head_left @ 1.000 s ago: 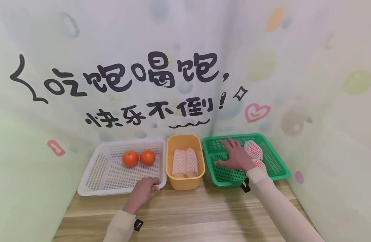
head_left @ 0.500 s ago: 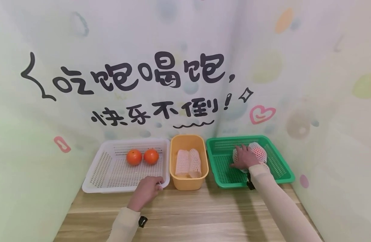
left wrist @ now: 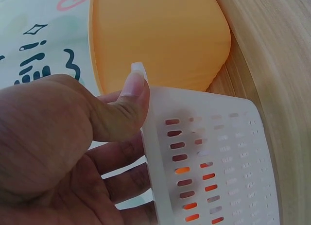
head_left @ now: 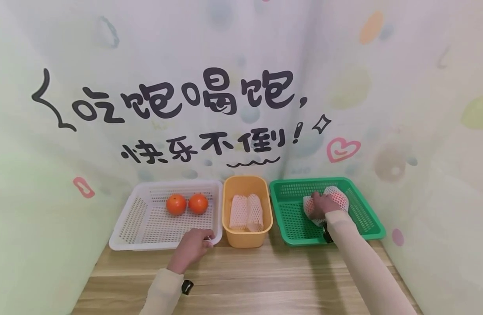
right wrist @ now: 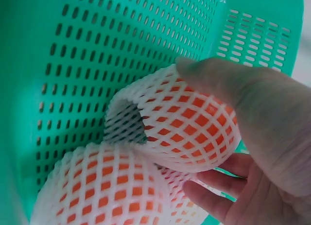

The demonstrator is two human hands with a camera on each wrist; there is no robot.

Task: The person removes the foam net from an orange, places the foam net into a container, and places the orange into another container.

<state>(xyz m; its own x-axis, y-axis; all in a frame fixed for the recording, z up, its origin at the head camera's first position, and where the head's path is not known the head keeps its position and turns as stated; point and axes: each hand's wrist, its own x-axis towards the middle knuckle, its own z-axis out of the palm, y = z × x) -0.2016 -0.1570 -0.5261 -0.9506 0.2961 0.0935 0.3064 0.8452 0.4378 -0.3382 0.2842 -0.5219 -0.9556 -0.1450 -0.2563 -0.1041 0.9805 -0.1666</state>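
Note:
My left hand (head_left: 192, 249) grips the rim of a white plastic basket (left wrist: 160, 152) at its near right corner, thumb over one side and fingers on the other. Inside that basket sit two bare red-orange tomatoes (head_left: 187, 204). Over in the green basket (head_left: 288, 238), my right hand (head_left: 323, 205) holds a tomato in a white foam net (right wrist: 189, 123), thumb on one side, fingertips curled on the other. The net's open end gapes toward the basket's slotted wall. Touching it is another net-wrapped tomato (right wrist: 107, 191); more white netting shows behind the two.
Between the two baskets stands a yellow-orange bin (head_left: 247, 239) with two flattened foam nets (head_left: 245, 213) in it. All three stand on a wood-grain table (head_left: 245, 280) against a printed curtain (head_left: 225, 43). Curtain walls close in both sides.
My right hand, spread over the green basket a second ago, has gone right and down onto the nearer net-wrapped tomato and curled round it. The left hand keeps its grip on the white rim.

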